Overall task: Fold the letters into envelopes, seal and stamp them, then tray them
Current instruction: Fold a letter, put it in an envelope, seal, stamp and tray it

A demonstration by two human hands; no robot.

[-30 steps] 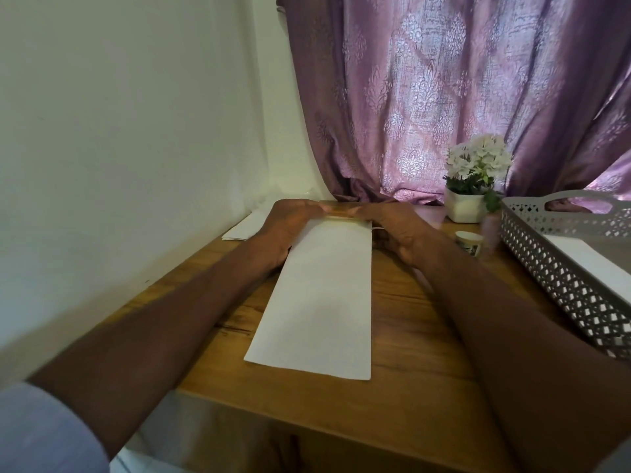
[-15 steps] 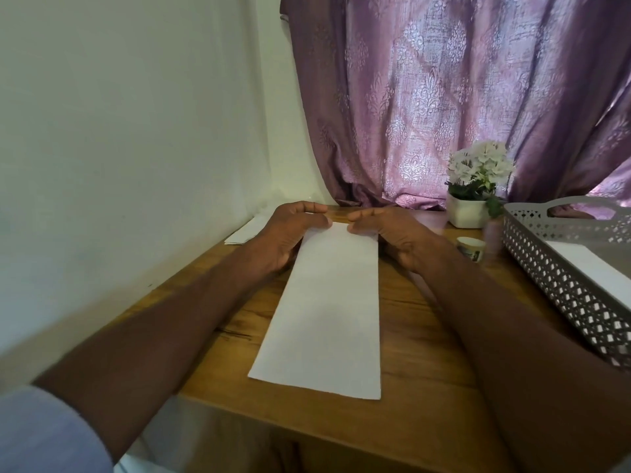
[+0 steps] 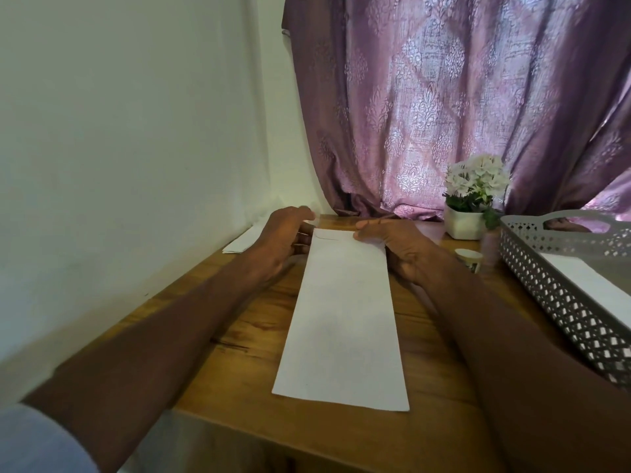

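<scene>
- A potted white-flowered plant (image 3: 473, 199) is set far right on the wooden table (image 3: 430, 339).
- A purple patterned curtain (image 3: 461, 104) is hung behind — a white wall (image 3: 136, 131) is seen left.

A long white paper envelope (image 3: 341, 319) lies lengthwise on the brown wooden table (image 3: 426, 353); the left hand (image 3: 283, 240) and right hand (image 3: 399, 247) flank its far end, a grey perforated plastic tray (image 3: 563, 302) right of the right hand.

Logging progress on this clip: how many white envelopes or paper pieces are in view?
3: a long envelope at table centre between both hands, papers by the wall behind the left hand, one piece in the tray. More may be hidden.
</scene>
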